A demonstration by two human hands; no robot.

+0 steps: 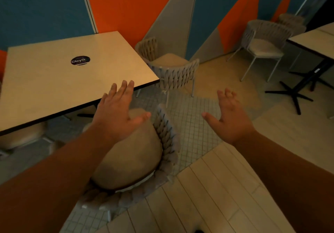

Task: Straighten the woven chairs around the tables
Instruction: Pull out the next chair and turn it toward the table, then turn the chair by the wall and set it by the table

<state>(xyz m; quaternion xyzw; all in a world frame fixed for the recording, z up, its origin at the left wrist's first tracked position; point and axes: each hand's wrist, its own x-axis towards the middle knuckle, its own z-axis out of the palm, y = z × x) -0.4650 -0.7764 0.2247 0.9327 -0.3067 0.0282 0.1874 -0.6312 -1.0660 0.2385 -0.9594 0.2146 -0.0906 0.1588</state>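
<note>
A woven chair [137, 162] with a beige seat cushion stands right below me, tucked at the near edge of a beige square table [54, 81]. My left hand [119, 111] hovers open above its cushion, fingers spread, touching nothing. My right hand [229, 118] is open too, held in the air over the tiled floor to the right of the chair. A second woven chair [171, 68] sits at the table's right corner, turned at an angle. A third woven chair [263, 43] stands by another table [310, 39] at the far right.
A round dark sticker [80, 60] lies on the near table. The right table has a black cross-shaped base [292, 95]. Blue, orange and grey wall panels close off the back. Another woven chair [291, 20] is by the far wall. Small grey tiles meet pale floor planks near my feet.
</note>
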